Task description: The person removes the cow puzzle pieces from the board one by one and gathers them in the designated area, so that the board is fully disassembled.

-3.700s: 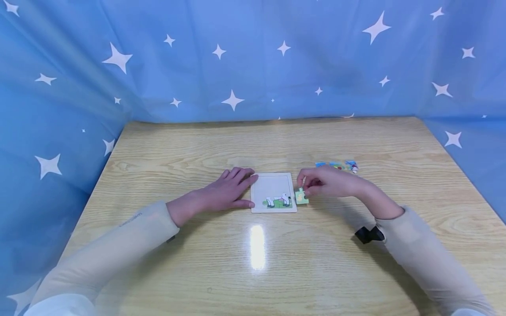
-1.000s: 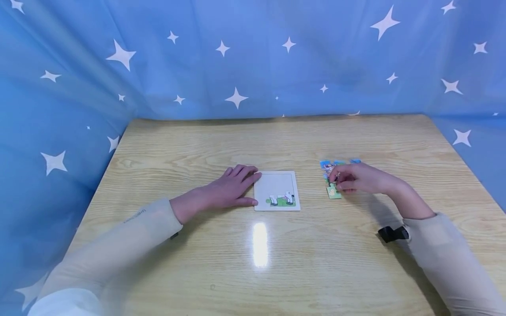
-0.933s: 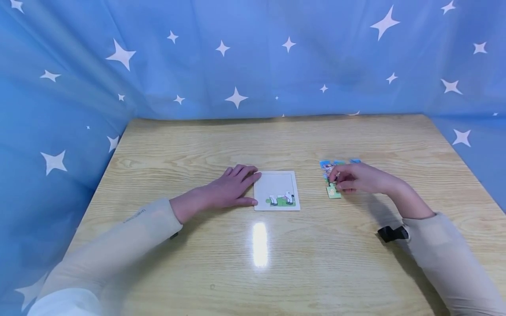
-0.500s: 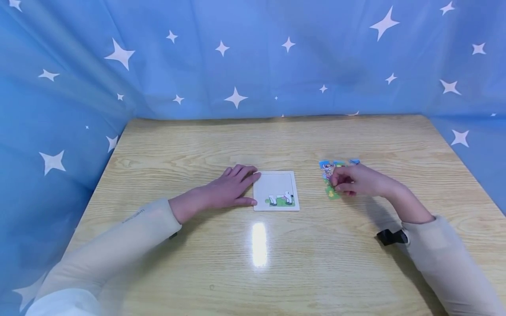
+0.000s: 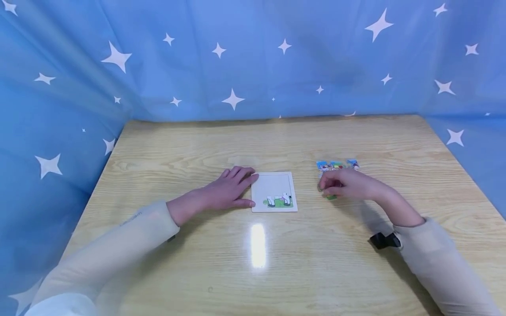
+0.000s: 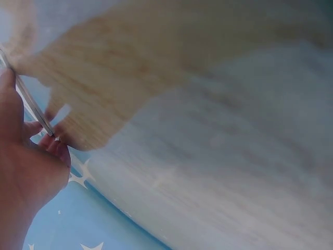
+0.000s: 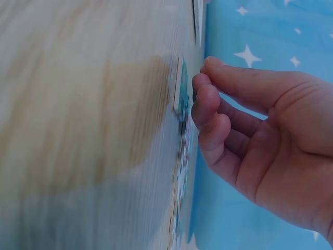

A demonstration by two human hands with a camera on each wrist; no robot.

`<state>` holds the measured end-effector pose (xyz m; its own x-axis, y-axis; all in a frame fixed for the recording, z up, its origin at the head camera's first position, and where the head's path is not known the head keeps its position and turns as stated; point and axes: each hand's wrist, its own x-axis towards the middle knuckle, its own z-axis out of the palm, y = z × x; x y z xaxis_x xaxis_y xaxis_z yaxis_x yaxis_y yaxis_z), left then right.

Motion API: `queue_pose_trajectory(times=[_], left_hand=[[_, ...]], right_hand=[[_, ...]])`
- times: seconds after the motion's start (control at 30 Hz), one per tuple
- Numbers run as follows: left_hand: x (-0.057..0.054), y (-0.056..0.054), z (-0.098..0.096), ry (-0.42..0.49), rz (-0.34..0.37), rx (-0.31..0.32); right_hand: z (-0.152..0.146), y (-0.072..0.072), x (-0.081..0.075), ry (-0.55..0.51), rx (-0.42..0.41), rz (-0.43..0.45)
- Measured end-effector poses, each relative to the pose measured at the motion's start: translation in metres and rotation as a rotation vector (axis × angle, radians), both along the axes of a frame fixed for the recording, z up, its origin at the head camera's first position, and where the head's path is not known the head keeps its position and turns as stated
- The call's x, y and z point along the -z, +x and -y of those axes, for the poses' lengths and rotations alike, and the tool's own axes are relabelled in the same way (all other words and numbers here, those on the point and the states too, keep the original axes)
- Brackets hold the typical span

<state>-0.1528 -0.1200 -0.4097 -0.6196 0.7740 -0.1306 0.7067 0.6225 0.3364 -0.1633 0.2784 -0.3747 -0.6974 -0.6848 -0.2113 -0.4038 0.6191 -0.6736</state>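
My left hand (image 5: 227,191) lies at the left edge of a white square puzzle board (image 5: 270,182), fingers spread with fingertips and thumb at its rim. Along the board's lower right part lie fitted pieces showing white animal legs on green. In the left wrist view the board (image 6: 31,99) appears edge-on by the fingers of the left hand (image 6: 31,166). My right hand (image 5: 353,184) hovers over a green puzzle piece (image 5: 331,197), mostly covering it. From the right wrist, the right hand (image 7: 260,130) has loosely curled fingers, apart from a greenish piece (image 7: 181,86) flat on the table.
Several colourful puzzle pieces (image 5: 336,165) lie in a group just beyond the right hand, partly hidden by it. The wooden table (image 5: 197,272) carries a bright light reflection in front of the board. A blue star-patterned curtain (image 5: 253,57) hangs behind and at both sides.
The right hand carried a green piece with a yellow figure from beside the board rightward to the other pieces, then let go and shifted slightly left. The left hand stayed at the board.
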Motion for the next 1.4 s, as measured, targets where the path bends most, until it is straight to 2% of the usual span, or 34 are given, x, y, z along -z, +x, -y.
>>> queue_pose_trajectory(times=[0.23,0.4,0.8,1.4], left_hand=[[-0.003,-0.001,0.0,-0.001,-0.007,-0.005],[-0.004,-0.001,0.001,-0.005,-0.003,-0.002],[-0.002,-0.002,0.001,0.01,-0.007,0.007],[0.0,0.001,0.0,0.013,-0.003,0.005]], right_hand=[[0.015,-0.001,0.0,-0.001,-0.046,-0.042],[0.028,0.0,-0.001,-0.02,-0.075,-0.03],[0.05,-0.002,-0.003,0.024,-0.124,-0.086],[0.074,-0.002,-0.003,-0.012,-0.167,-0.013]])
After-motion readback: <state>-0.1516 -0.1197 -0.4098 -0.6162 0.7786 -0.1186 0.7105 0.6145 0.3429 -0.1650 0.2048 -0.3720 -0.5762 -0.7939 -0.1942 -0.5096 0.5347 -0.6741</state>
